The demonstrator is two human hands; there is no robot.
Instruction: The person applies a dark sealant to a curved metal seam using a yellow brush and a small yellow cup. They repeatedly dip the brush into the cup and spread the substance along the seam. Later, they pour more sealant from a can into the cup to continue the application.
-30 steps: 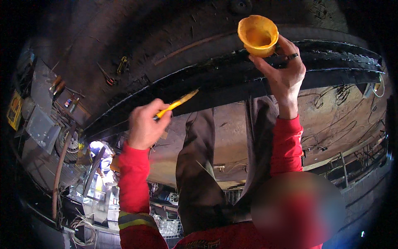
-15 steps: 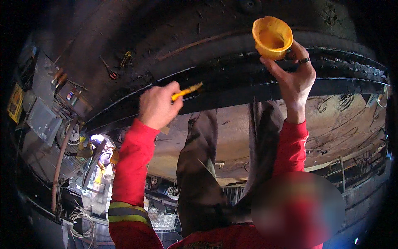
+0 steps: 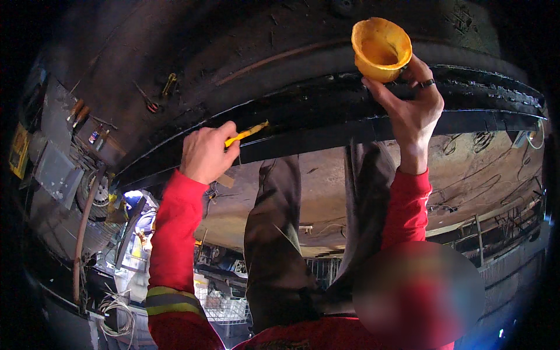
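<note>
My left hand [image 3: 205, 153] is closed around the yellow handle of a small brush [image 3: 246, 135]. The bristle end points right, over a long dark beam [image 3: 326, 129] with a glossy black surface in places. Whether the bristles touch the beam I cannot tell. My right hand [image 3: 414, 114] grips a yellow cup [image 3: 378, 65] from below and the side, thumb on the near side. The cup's mouth tilts toward me and its inside is yellow; how much it contains is unclear. It is held above the far side of the beam.
Beyond the beam's left part lie red-handled pliers [image 3: 153, 107] and a yellow tool [image 3: 170, 84]. A brown pole [image 3: 87, 233] stands at the left, above a coil of pale cable [image 3: 116, 318]. A wire basket [image 3: 224, 309] and loose cables [image 3: 484, 141] are behind me.
My left hand has moved left and slightly down with the brush, along the beam. The cup in my right hand has shifted only slightly up and left.
</note>
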